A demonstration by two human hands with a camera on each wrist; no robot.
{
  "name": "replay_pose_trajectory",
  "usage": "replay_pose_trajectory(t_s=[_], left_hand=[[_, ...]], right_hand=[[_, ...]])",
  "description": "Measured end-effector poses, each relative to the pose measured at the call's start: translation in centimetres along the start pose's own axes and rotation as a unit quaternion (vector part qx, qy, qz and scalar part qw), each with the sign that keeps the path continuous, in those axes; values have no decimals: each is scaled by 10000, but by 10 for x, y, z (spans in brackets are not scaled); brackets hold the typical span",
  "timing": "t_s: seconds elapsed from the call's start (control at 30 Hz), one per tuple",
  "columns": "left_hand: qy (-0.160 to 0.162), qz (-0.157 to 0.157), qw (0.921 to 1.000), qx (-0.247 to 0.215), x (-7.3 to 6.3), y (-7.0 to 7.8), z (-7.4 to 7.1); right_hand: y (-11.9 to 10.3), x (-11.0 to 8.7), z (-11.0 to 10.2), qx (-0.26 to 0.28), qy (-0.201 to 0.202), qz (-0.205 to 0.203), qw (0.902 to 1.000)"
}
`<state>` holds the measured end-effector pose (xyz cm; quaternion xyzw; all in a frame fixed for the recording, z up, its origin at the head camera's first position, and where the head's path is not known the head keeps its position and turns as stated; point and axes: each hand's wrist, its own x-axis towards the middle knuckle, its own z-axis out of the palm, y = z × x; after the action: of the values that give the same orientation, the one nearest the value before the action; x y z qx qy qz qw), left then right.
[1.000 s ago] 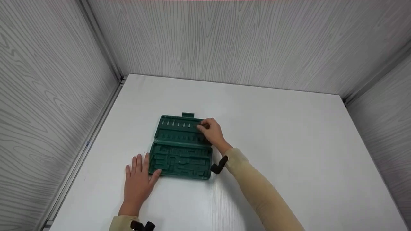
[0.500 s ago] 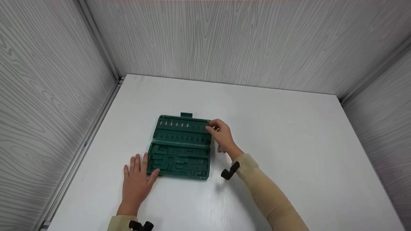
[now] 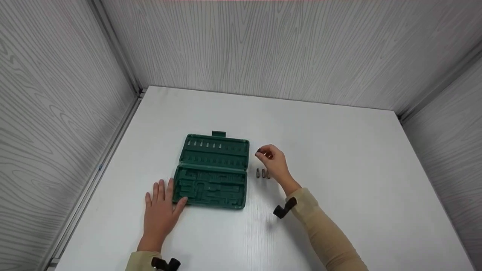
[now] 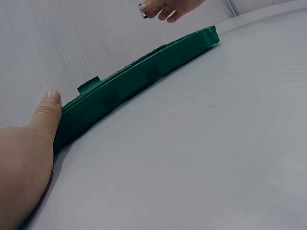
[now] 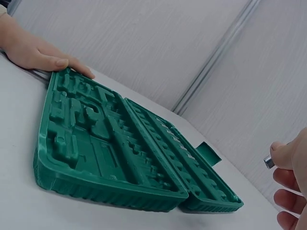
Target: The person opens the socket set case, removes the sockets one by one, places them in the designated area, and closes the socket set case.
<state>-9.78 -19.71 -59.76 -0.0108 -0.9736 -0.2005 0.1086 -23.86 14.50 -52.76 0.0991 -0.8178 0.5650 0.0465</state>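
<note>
An unfolded green tool case [image 3: 214,206] lies flat on the white table. My left hand [image 3: 160,218] rests at its near left corner, fingers straight, thumb against the front edge. To the right of the case, above the table, my right hand [image 3: 275,162] pinches a small silver metal socket [image 5: 269,162] between thumb and fingertips. The socket's open end also shows in the left wrist view. Below that hand, three small metal sockets [image 3: 263,173] stand or lie on the table, one partly hidden. Several silver sockets [image 3: 207,145] sit in the case's far half, towards the left.
Moulded slots [image 3: 211,188] fill the near half of the case. A latch tab [image 3: 218,133] sticks out at the far edge. Pale wood-grain walls [image 3: 244,45] close in the table at the back and sides.
My right hand has moved from the case's far right part, rightwards and towards me, carrying the socket off the case. The sockets on the table have come into view. The left hand stays put.
</note>
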Motion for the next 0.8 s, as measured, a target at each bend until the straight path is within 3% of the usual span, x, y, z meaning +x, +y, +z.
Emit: replay_pose_trajectory(t_s=[0.57,0.8], left_hand=[[-94,-18,9999,-94,0,-4,3],[-36,12,10000,-90,0,-5,3]], right_hand=[[35,-36,-35,-616,155,639,9959],[45,-45,-40,-1043,-35,893,9905]])
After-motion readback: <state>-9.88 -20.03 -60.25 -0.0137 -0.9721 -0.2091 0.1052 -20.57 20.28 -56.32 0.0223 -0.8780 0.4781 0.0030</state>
